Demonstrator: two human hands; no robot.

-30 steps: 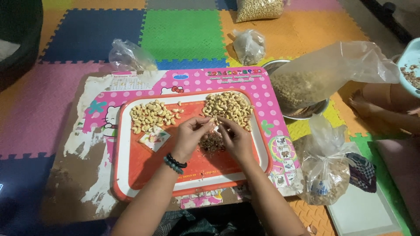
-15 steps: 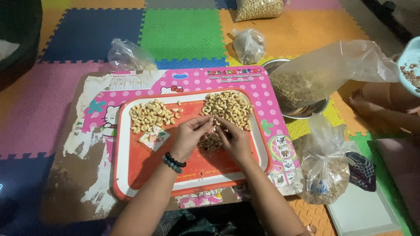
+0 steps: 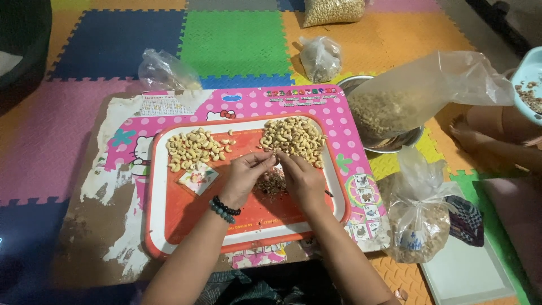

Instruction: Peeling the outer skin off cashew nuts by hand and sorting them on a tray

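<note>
Over the middle of the orange tray (image 3: 169, 226), seen from the head camera, both hands meet fingertip to fingertip. The left hand (image 3: 244, 176) and the right hand (image 3: 302, 179) each have fingers drawn together in a pinch around one small cashew (image 3: 275, 156), which is mostly hidden between the fingertips. Compared with a second ago, the hands have crept slightly up the tray, toward the right-hand pile of nuts (image 3: 294, 136), and the pinch sits a little nearer that pile's lower edge; otherwise the grip looks unchanged, so the peeling work appears to be carrying on with the same nut. Directly beneath the fingertips lies a dark heap of skins (image 3: 272, 183), partly covered by the right palm. The left-hand pile of nuts (image 3: 195, 148) lies well apart, beyond the left thumb, with a small square card (image 3: 197, 178) just below it. A beaded bracelet (image 3: 224, 209) circles the left wrist. Off the tray to the right, a metal bowl (image 3: 415, 140) sits under a large clear plastic bag (image 3: 429, 90), and a tied bag of nuts (image 3: 418, 226) stands nearer the person.
</note>
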